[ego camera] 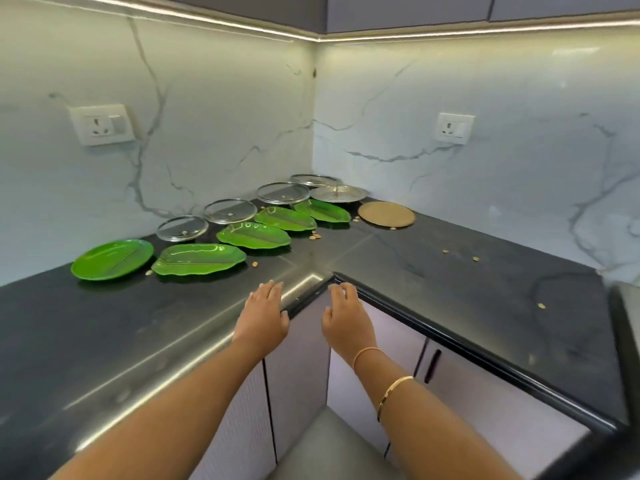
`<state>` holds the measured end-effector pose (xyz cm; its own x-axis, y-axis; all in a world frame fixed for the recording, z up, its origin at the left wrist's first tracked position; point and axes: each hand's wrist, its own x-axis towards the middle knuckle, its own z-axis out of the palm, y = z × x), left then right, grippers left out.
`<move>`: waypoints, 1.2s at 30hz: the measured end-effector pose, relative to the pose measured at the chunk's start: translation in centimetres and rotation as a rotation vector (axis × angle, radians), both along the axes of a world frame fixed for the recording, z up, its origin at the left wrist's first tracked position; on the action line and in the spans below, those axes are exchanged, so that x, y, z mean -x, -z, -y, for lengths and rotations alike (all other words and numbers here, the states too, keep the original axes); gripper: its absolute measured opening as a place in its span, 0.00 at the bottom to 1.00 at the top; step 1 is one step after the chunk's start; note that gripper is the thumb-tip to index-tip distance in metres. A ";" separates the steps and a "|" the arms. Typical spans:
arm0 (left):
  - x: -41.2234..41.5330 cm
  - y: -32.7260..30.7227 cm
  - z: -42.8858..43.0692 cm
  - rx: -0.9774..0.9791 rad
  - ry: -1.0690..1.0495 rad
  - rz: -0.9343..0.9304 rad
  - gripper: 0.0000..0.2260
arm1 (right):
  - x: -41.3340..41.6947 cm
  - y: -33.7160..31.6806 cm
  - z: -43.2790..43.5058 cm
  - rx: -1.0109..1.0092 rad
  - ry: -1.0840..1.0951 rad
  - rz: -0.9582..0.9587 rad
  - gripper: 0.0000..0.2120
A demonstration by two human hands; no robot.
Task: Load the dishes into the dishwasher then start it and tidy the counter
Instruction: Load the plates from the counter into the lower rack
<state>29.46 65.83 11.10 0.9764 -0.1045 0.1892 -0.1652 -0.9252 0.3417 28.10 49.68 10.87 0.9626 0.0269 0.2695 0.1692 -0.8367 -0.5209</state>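
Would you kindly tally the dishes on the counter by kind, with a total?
Green plates: 5
Glass lids: 4
Steel plate: 1
Brass plate: 1
Total: 11

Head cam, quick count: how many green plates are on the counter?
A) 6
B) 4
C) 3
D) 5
D: five green plates lie in a row on the counter, running from the far left towards the steel plate in the corner.
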 end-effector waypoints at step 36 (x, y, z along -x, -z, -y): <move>-22.4 5.7 -30.7 -0.328 -0.903 -0.389 0.16 | -31.8 4.2 -25.4 -0.058 -0.490 -0.042 0.13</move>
<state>51.89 96.53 5.42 0.7043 0.7072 -0.0619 0.7040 -0.7070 -0.0681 59.92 75.09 6.72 0.8507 0.4649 0.2451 0.5131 -0.6335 -0.5792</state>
